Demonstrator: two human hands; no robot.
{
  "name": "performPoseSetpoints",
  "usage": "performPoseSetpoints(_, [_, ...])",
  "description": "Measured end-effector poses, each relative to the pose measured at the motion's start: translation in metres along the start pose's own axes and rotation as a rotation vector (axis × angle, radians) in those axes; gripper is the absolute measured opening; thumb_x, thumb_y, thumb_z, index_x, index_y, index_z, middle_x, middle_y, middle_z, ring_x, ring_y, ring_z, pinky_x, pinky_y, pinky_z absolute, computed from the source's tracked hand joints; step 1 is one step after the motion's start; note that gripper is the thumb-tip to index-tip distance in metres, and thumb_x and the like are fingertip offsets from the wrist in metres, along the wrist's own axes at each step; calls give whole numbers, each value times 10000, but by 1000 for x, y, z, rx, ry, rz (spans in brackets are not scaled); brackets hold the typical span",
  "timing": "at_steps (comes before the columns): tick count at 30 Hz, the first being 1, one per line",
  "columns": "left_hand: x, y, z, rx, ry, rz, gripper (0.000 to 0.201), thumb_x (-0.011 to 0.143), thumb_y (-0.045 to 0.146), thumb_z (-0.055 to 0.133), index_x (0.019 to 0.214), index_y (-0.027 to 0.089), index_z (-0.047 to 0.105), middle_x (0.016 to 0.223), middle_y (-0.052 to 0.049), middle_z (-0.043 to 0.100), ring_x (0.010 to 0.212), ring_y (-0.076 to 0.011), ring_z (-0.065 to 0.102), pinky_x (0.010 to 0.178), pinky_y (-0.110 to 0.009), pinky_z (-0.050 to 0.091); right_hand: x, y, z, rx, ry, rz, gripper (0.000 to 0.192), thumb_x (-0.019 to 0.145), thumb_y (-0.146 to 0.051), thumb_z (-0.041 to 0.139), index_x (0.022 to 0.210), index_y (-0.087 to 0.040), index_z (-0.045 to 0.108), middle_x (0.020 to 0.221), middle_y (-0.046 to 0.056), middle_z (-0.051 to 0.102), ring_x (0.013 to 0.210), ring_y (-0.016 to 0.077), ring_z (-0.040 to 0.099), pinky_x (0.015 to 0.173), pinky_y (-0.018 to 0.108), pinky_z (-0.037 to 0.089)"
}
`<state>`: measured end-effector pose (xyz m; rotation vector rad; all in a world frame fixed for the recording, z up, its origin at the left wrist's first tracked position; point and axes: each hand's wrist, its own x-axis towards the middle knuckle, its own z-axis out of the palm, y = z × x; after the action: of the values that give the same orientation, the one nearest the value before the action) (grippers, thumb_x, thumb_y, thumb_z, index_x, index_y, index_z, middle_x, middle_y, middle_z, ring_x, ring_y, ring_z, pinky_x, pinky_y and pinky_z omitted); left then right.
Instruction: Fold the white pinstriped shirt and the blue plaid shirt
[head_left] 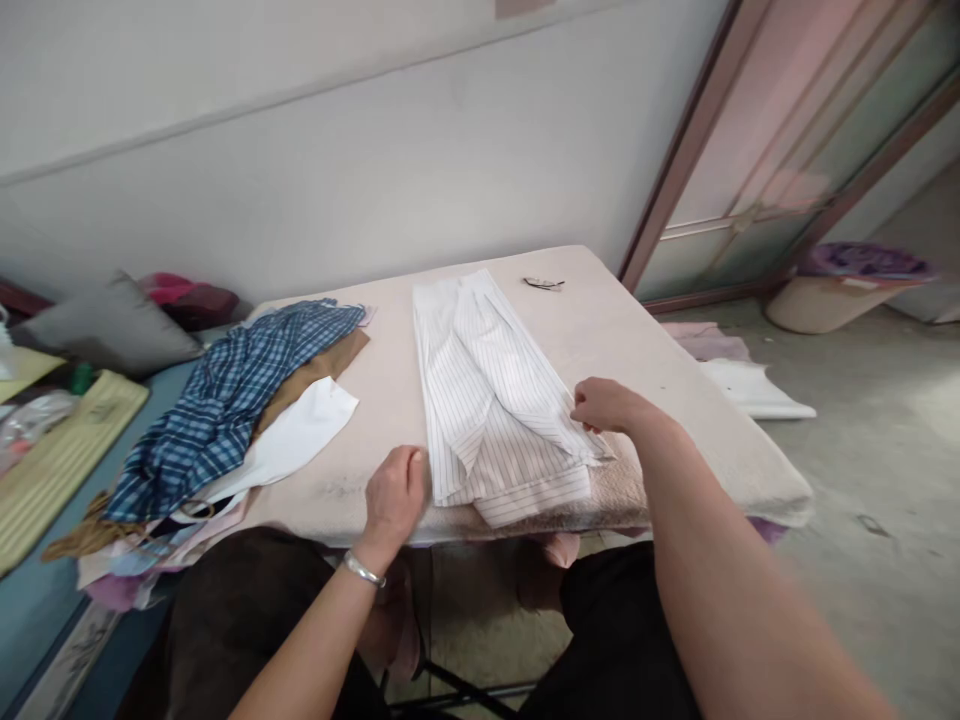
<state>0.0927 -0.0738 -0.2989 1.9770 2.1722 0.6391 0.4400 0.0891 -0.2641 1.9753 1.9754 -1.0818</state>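
Observation:
A white garment with thin dark stripes (510, 400) lies lengthwise on the padded table (600, 300), its near end loosely folded and hanging a little over the front edge. My right hand (606, 405) is closed in a pinch on the garment's right edge, near its lower corner. Beside the lower left edge of the cloth, my left hand (396, 497) rests with curled fingers and the thumb on top. Whether those fingers hold any fabric is hidden. A silver bracelet (364, 569) circles the left wrist.
To the left lies a heap with a blue plaid garment (225, 400), brown cloth and a white piece (300, 440). Eyeglasses (543, 284) sit near the table's back right. A wall (375, 180) borders the back; a lined bin (825, 300) and fabric (750, 388) are on the right.

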Motion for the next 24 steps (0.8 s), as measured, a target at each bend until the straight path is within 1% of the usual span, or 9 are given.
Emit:
performPoseSetpoints(3, [-14,10,19,-44,1,279,373,1049,323,381,1294,152,604,1361,-160,641,1295,-265,575,1089,-421,440,0,-13,17,6,-83,-49,123,786,-94,622,685,-161,643,701,105,695,631,200,665,600,278,491])
performPoseSetpoints(6, [-26,13,34,26,-127,440,418,1026,346,474,1391,154,542,1510,-167,535,1421,-308,470,1162,-531,390,-2,-19,23,-35,-155,-21,178,774,-52,583,630,-149,624,629,101,665,538,196,633,570,298,492])
performPoseSetpoints(8, [-28,10,35,22,-150,444,365,1037,320,462,1356,171,560,1474,-153,571,1382,-292,511,1154,-546,407,-4,-24,19,-79,-115,-15,176,797,-65,578,647,-141,632,620,115,654,568,221,650,607,323,499])
performPoseSetpoints(10, [-26,6,32,-14,-96,407,296,1048,271,425,1265,178,603,1348,-143,651,1268,-264,592,1104,-515,466,-6,-34,15,-110,-26,-30,137,856,-121,576,749,-134,661,685,136,674,668,255,688,675,346,506])
performPoseSetpoints(12, [-25,4,29,-35,-42,397,252,1036,247,441,1188,180,631,1250,-144,684,1172,-264,632,1036,-492,518,-8,-54,19,-112,60,-59,137,934,-217,556,906,-145,669,827,153,707,798,272,712,736,350,507])
performPoseSetpoints(14, [-28,3,29,-26,-25,428,226,1007,232,491,1172,191,639,1258,-145,674,1172,-283,629,1017,-502,533,-8,-80,35,-97,113,-93,208,989,-339,534,1041,-168,641,992,162,716,924,283,712,768,345,510])
performPoseSetpoints(17, [-35,3,36,9,-7,458,292,961,190,534,1241,196,615,1353,-148,634,1247,-303,599,1066,-528,513,-6,-121,72,-87,173,-132,338,993,-456,556,1177,-173,567,1147,180,691,1071,321,680,815,363,515])
performPoseSetpoints(20, [-40,2,42,43,1,453,346,947,168,542,1290,185,583,1394,-153,617,1292,-306,575,1096,-536,494,-2,-147,103,-98,208,-158,304,988,-330,556,1237,-162,513,1120,188,698,1070,329,684,825,369,510])
performPoseSetpoints(24, [-44,2,42,57,-10,463,361,942,160,548,1303,177,563,1387,-155,619,1300,-303,564,1097,-540,484,5,-151,113,-127,225,-149,295,909,-101,508,1199,-150,530,1055,193,703,1029,329,701,778,363,506])
